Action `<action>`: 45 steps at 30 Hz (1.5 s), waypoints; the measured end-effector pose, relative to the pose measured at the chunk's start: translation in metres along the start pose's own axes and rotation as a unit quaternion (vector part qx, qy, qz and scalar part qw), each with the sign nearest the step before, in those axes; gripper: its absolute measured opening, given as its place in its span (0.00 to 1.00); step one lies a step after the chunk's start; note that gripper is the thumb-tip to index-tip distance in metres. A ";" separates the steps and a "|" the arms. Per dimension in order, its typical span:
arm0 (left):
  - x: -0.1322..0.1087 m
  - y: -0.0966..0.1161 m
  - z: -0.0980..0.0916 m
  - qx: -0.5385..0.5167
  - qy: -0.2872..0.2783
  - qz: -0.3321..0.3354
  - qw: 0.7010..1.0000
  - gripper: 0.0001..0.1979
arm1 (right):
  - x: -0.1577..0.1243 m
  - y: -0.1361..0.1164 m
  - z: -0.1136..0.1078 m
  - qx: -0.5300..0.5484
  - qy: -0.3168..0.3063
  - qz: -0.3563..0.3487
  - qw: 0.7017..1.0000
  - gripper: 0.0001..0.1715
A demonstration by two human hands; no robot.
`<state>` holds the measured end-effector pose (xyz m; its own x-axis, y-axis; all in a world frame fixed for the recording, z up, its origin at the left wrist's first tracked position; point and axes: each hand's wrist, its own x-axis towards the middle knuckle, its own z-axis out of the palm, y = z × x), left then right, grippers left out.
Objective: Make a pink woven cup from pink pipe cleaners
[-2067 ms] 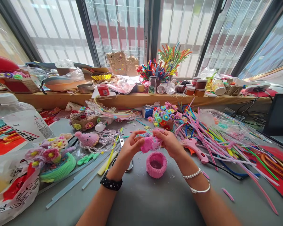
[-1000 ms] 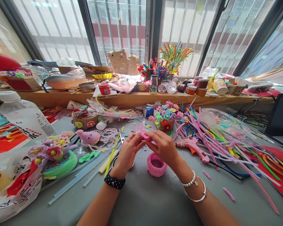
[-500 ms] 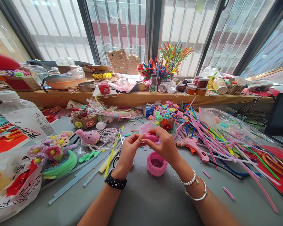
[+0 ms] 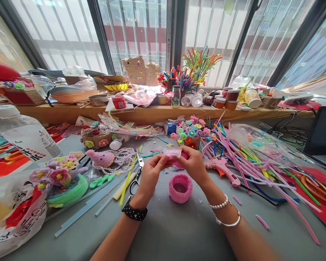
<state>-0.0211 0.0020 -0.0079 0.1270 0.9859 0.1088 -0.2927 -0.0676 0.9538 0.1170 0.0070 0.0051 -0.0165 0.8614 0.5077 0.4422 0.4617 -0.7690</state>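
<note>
Between my two hands is a small crinkled see-through bag [image 4: 173, 152] with a pink tint. My left hand [image 4: 151, 173] pinches its left side between thumb and fingers. My right hand [image 4: 193, 165] grips the right side, its fingers curled behind. A rounded pink piece [image 4: 180, 164] shows just under the bag, partly covered by the right hand; whether it is held I cannot tell. Below the hands a fuzzy pink ring-shaped pot [image 4: 180, 195] stands on the grey table. Scissors [image 4: 137, 172] lie beside my left hand, and a pink glue gun [image 4: 224, 170] lies right of my right hand.
Clear glue sticks [image 4: 92, 204], a pearl string [image 4: 125, 159] and a green-based flower piece [image 4: 67, 188] lie left. Pipe cleaners [image 4: 250, 163] spread at right. A flower basket [image 4: 191, 134] stands behind the hands. A bottle [image 4: 21, 134] stands far left. Jars line the ledge [image 4: 141, 114].
My hands have parted slightly and the see-through bag has come forward and down between them, now stretched between both. The pink pot and the tools stay where they were.
</note>
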 end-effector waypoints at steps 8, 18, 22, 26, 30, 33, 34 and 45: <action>0.002 0.009 -0.005 -0.018 -0.028 -0.077 0.996 0.13 | -0.007 -0.008 0.005 -0.109 -0.042 -0.145 0.982 0.08; 0.004 0.007 -0.005 -0.071 0.063 -0.017 0.995 0.11 | 0.002 0.002 -0.009 -0.069 0.049 -0.051 0.995 0.08; 0.007 0.013 -0.010 -0.120 0.132 0.016 0.984 0.10 | 0.008 0.016 -0.026 -0.011 0.171 0.037 0.984 0.13; 0.007 0.010 -0.010 -0.107 0.100 -0.009 0.989 0.10 | 0.010 0.021 -0.028 0.150 0.144 0.101 0.973 0.21; 0.006 0.006 -0.008 -0.104 0.099 -0.023 0.989 0.11 | 0.008 0.016 -0.024 0.178 0.040 0.135 0.974 0.25; 0.005 0.006 -0.008 -0.099 0.104 -0.040 0.989 0.12 | 0.007 0.012 -0.023 0.112 0.035 0.124 0.985 0.21; 0.005 0.006 -0.008 -0.093 0.102 -0.047 0.989 0.12 | 0.007 0.011 -0.022 0.080 0.037 0.108 0.990 0.20; 0.005 0.004 -0.007 -0.031 0.072 -0.057 0.995 0.14 | 0.006 0.007 -0.014 0.232 -0.049 0.106 0.966 0.15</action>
<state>-0.0279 0.0074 -0.0050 0.0267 0.9986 -0.0451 -0.3427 0.0515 0.9380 0.1320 0.0126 0.0084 -0.0652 0.9523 0.2980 -0.0039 0.2984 -0.9544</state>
